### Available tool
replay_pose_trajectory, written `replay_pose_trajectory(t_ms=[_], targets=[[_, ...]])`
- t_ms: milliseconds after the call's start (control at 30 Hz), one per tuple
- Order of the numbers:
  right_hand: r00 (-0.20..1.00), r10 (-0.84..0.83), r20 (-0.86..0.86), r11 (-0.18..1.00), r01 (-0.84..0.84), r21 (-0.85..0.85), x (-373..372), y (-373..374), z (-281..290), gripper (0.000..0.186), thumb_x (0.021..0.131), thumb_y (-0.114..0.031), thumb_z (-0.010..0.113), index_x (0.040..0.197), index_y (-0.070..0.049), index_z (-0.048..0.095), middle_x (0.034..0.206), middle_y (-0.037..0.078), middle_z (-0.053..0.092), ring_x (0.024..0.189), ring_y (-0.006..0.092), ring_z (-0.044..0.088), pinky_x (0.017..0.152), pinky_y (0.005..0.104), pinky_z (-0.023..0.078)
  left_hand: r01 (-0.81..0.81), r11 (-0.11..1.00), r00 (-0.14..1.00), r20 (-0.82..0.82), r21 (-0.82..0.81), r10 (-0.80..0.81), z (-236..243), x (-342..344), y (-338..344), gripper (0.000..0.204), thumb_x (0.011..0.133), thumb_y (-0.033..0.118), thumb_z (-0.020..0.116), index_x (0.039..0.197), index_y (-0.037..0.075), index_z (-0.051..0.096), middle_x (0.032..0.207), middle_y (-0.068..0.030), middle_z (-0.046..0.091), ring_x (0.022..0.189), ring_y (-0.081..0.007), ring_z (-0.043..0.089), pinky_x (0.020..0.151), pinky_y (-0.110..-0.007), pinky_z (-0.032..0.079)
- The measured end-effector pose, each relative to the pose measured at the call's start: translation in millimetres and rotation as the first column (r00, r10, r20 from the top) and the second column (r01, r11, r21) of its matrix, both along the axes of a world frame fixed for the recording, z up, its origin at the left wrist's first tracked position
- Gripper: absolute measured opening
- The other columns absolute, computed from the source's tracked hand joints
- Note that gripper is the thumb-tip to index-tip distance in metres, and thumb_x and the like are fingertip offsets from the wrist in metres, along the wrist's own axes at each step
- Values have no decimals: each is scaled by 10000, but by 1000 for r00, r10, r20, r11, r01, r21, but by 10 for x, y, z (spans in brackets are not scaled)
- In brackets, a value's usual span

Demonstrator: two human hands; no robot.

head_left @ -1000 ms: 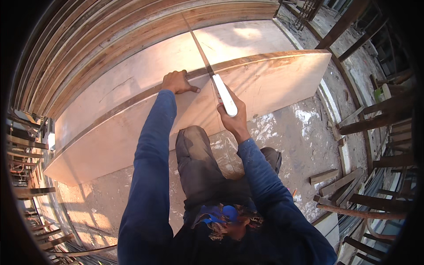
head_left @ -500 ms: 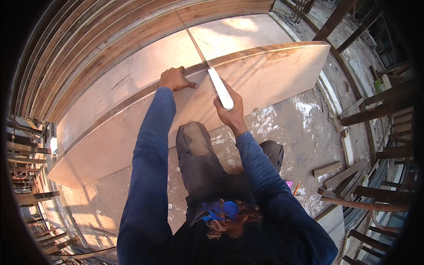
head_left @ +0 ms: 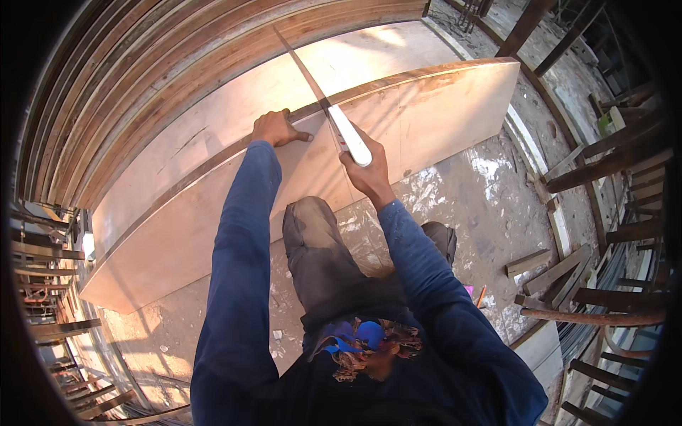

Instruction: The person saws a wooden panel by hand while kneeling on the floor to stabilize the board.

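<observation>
A long pale plywood board [head_left: 177, 238] stands on edge across my front, its top edge topped by a brown timber strip. My left hand [head_left: 277, 130] is closed over that top edge, thumb on the near face. My right hand [head_left: 366, 170] grips the white handle [head_left: 348, 135] of a hand saw, whose long tapered blade [head_left: 302, 64] lies across the edge just right of my left hand, pointing away from me. Another pale plywood sheet [head_left: 341, 53] is behind the board. My knee [head_left: 305, 216] is close to the board's near face.
Stacked long timbers [head_left: 121, 85] fill the back left. Dark wooden posts [head_left: 611, 170] stand along the right, with loose offcuts [head_left: 558, 280] and long rods below them. More timber pieces [head_left: 53, 252] jut in at the far left. The dusty floor [head_left: 490, 213] has white splatters.
My right hand and the saw have moved slightly forward and left in the view. My left hand stays on the edge; the board appears a little shifted as the view moves.
</observation>
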State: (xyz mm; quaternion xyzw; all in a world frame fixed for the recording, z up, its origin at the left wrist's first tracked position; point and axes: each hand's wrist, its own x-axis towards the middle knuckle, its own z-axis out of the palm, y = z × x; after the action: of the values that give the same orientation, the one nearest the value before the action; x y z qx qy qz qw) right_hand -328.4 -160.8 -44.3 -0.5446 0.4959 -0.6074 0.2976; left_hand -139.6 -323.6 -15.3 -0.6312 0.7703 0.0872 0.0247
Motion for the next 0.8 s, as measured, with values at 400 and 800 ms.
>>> replay_pose_trajectory(t_ms=[400,800], targets=[[996,31,-82,992,-21,120,-231,1182,299,596,827,9,633,1415,9,536,1096,181,723,960,163,695,863,292,528,4,994,1000,-14,114,-2,-60,21,-82,958,531,691,835,1232,60,670,1153,-168,721,1108,-319,674,948,-415,524],[992,81,-102,956,-48,290,-499,2509,73,603,841,1,607,1433,41,501,1341,228,631,1281,269,599,1064,337,450,10,995,999,-36,98,-6,-127,63,-161,946,573,684,825,1267,65,652,1166,-180,713,1126,-333,661,958,-423,514]])
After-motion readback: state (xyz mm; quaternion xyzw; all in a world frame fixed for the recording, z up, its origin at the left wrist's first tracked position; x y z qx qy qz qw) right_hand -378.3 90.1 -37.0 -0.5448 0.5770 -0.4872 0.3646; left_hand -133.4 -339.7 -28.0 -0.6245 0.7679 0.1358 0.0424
